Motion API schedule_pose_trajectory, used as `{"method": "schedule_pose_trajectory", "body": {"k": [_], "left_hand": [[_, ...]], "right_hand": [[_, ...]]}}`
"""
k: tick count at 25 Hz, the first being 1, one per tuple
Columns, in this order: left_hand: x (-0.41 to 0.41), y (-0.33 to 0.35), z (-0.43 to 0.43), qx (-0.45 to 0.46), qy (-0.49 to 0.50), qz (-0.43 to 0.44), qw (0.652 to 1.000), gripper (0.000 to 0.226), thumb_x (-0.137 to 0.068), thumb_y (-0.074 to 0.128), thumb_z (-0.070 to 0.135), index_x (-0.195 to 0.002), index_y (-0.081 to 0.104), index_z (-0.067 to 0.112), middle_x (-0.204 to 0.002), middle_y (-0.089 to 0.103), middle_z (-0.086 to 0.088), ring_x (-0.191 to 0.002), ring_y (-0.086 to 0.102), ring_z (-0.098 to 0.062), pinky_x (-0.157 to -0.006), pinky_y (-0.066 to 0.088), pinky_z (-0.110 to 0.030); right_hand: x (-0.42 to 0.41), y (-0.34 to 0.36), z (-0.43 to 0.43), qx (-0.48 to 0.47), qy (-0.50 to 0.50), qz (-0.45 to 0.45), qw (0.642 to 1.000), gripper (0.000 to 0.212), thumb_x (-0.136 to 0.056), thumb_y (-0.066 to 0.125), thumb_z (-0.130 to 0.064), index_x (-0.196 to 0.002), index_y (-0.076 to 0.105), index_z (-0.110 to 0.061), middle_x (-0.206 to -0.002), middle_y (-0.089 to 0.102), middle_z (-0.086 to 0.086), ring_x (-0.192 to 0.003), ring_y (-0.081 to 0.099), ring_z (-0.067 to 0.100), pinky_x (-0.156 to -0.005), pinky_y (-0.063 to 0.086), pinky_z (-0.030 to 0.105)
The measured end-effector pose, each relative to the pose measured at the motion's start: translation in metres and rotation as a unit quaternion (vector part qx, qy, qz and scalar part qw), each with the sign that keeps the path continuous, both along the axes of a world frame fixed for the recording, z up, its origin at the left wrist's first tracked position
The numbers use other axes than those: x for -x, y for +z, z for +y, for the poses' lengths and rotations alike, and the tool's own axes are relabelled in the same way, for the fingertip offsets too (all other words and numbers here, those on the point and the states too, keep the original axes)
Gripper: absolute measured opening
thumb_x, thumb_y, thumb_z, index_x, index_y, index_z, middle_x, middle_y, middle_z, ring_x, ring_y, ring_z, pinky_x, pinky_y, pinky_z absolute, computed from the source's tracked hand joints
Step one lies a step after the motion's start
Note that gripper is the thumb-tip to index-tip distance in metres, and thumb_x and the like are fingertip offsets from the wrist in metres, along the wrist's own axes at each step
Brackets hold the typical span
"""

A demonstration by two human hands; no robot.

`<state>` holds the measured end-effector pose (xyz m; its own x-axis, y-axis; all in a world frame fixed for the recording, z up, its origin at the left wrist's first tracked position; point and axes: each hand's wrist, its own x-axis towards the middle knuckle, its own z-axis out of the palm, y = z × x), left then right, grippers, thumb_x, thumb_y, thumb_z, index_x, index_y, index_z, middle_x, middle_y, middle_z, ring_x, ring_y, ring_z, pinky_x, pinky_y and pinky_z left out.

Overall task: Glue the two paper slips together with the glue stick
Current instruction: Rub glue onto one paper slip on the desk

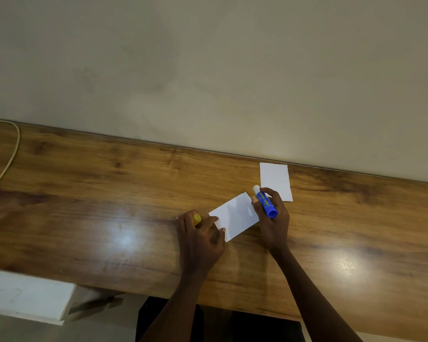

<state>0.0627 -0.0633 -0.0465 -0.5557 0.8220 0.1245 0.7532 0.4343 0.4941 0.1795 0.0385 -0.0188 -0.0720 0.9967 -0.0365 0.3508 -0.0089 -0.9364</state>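
Two white paper slips lie on the wooden desk. The nearer slip (235, 215) lies at an angle between my hands. The farther slip (275, 180) rests near the wall. My right hand (273, 218) grips a blue glue stick (266, 203), uncapped, its white tip pointing up and away just off the nearer slip's far right corner. My left hand (199, 236) presses its fingertips on the nearer slip's left edge and holds a small yellow cap (197, 219) in its curled fingers.
The wooden desk (109, 193) runs against a plain beige wall. A pale cable (9, 159) loops over the desk's far left. A white box (25, 294) stands below the desk's front edge at the left.
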Motion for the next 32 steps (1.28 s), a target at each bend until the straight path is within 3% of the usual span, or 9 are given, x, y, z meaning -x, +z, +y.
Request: {"method": "schedule_pose_trajectory", "body": {"k": [3,8,12,15,18,23,25,27,32], "left_hand": [[0.0,0.001,0.0,-0.009,0.002,-0.011,1.0,0.036,-0.067,0.062,0.037,-0.096,0.065,0.017,-0.105,0.057,-0.02,-0.1,0.052,-0.035,-0.08,0.053,-0.05],[0.001,0.003,-0.001,-0.033,0.001,-0.047,0.998,0.032,-0.068,0.061,0.033,-0.097,0.065,0.018,-0.104,0.055,-0.019,-0.1,0.049,-0.034,-0.08,0.05,-0.045],[0.001,0.004,-0.003,-0.082,0.006,-0.111,0.99,0.032,-0.071,0.062,0.027,-0.1,0.066,0.017,-0.106,0.052,-0.019,-0.102,0.047,-0.032,-0.082,0.045,-0.039],[0.003,0.005,-0.004,-0.115,0.042,-0.207,0.971,0.03,-0.08,0.063,0.015,-0.11,0.062,0.018,-0.114,0.046,-0.017,-0.105,0.044,-0.024,-0.085,0.043,-0.031],[0.005,0.009,-0.005,-0.134,0.047,-0.241,0.96,0.037,-0.08,0.063,0.004,-0.113,0.059,0.02,-0.115,0.04,-0.011,-0.101,0.042,-0.017,-0.079,0.041,-0.022],[0.008,0.014,-0.004,-0.13,0.049,-0.277,0.951,0.035,-0.082,0.06,0.002,-0.115,0.055,0.011,-0.119,0.043,-0.017,-0.106,0.044,-0.023,-0.081,0.041,-0.029],[0.011,0.017,-0.002,-0.123,0.048,-0.284,0.95,0.033,-0.082,0.06,0.003,-0.113,0.056,0.013,-0.118,0.044,-0.017,-0.106,0.044,-0.024,-0.083,0.039,-0.03],[0.011,0.019,-0.002,-0.099,0.044,-0.284,0.953,0.034,-0.078,0.064,0.001,-0.108,0.059,0.016,-0.117,0.042,-0.015,-0.107,0.042,-0.026,-0.086,0.037,-0.03],[-0.009,0.024,0.0,-0.008,-0.037,-0.151,0.988,0.028,-0.075,0.069,0.01,-0.101,0.067,0.02,-0.122,0.043,-0.019,-0.113,0.04,-0.034,-0.098,0.033,-0.035]], "right_hand": [[-0.002,-0.002,-0.005,-0.003,-0.003,-0.011,1.0,0.035,-0.083,0.06,-0.011,-0.117,0.05,-0.007,-0.111,0.057,0.005,-0.089,0.052,0.014,-0.067,0.04,0.007],[-0.007,-0.006,-0.01,0.001,0.012,-0.055,0.998,0.049,-0.073,0.07,-0.005,-0.117,0.049,-0.003,-0.117,0.06,0.018,-0.098,0.058,0.027,-0.085,0.046,0.031],[-0.008,-0.008,-0.015,-0.044,0.069,-0.113,0.99,0.058,-0.065,0.076,0.0,-0.117,0.05,0.001,-0.12,0.057,0.021,-0.106,0.054,0.032,-0.089,0.04,0.028],[-0.005,-0.009,-0.017,-0.055,0.096,-0.148,0.983,0.054,-0.069,0.072,-0.003,-0.118,0.05,-0.004,-0.125,0.052,0.02,-0.109,0.051,0.03,-0.087,0.041,0.025],[-0.004,-0.007,-0.016,-0.04,0.105,-0.15,0.982,0.052,-0.071,0.071,-0.005,-0.118,0.05,-0.007,-0.129,0.048,0.018,-0.111,0.049,0.026,-0.086,0.042,0.022],[-0.009,0.0,-0.016,-0.047,0.058,-0.066,0.995,0.063,-0.057,0.079,-0.008,-0.112,0.051,0.002,-0.119,0.054,0.022,-0.1,0.053,0.027,-0.084,0.043,0.026],[-0.013,0.004,-0.016,-0.03,0.054,-0.021,0.998,0.068,-0.056,0.08,-0.015,-0.113,0.049,0.001,-0.117,0.054,0.017,-0.099,0.051,0.021,-0.086,0.045,0.028],[-0.017,0.006,-0.018,0.009,0.045,0.044,0.998,0.066,-0.059,0.082,-0.009,-0.116,0.047,-0.005,-0.118,0.053,0.011,-0.101,0.053,0.019,-0.087,0.048,0.028],[-0.021,0.017,-0.024,0.097,-0.005,0.231,0.968,0.051,-0.068,0.074,-0.002,-0.109,0.051,-0.021,-0.107,0.056,0.001,-0.09,0.06,0.016,-0.063,0.055,0.014]]}}
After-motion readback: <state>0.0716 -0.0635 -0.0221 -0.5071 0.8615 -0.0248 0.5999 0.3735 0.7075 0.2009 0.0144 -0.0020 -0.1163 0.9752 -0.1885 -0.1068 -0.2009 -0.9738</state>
